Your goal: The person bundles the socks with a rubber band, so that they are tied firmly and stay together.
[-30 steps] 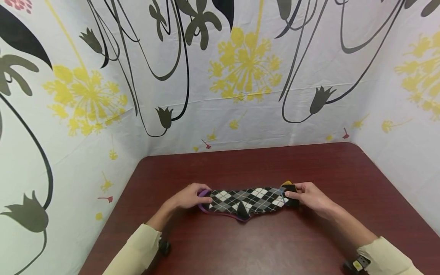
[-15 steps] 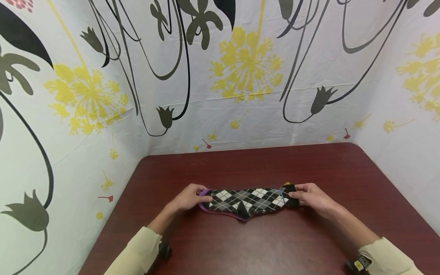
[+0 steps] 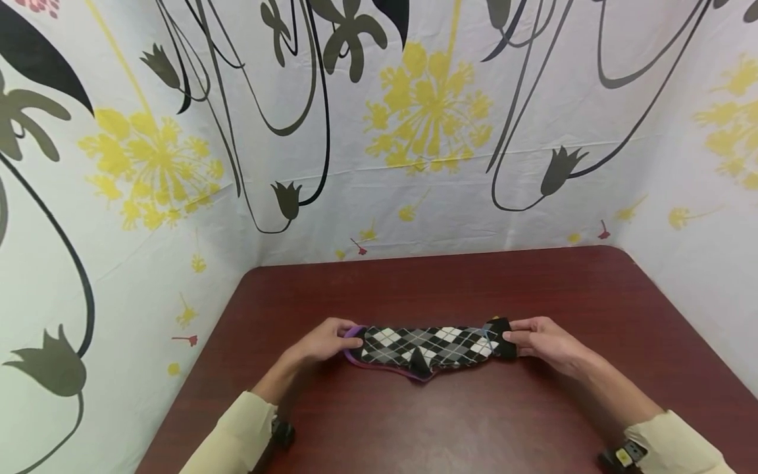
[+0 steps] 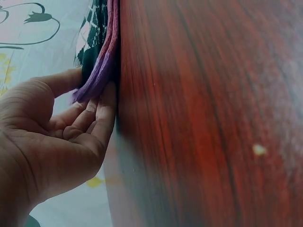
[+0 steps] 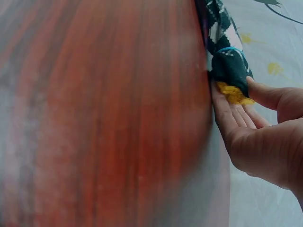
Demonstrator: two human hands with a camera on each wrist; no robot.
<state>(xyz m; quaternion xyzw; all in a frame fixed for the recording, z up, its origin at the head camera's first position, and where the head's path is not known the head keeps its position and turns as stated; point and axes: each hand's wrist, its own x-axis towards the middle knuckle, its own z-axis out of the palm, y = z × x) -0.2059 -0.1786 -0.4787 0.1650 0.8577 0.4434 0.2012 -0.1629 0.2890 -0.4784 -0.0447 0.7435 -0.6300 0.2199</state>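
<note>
An argyle sock [image 3: 450, 343] in black, grey and white lies lengthwise across the table, its black heel patch [image 3: 419, 362] toward the near side. Purple and pink knit [image 4: 100, 75] shows beneath it along the left end and near edge. At that left end my left hand [image 3: 326, 339] pinches the layers, thumb on top and fingers below. My right hand [image 3: 547, 343] holds the black right end the same way. Yellow fabric [image 5: 233, 93] sticks out under this end in the right wrist view, and a thin blue line [image 5: 231, 48] crosses the sock close by.
The dark red wooden table [image 3: 414, 428] has rounded far corners. White cloth walls [image 3: 367, 217] with flower prints enclose its back and sides. Small black devices hang at both cuffs, one at the left wrist [image 3: 283, 431] and one at the right [image 3: 624, 455].
My right hand has slid a little to the right, toward the tip of the black end. Less yellow shows behind it in the head view. My left hand keeps its hold.
</note>
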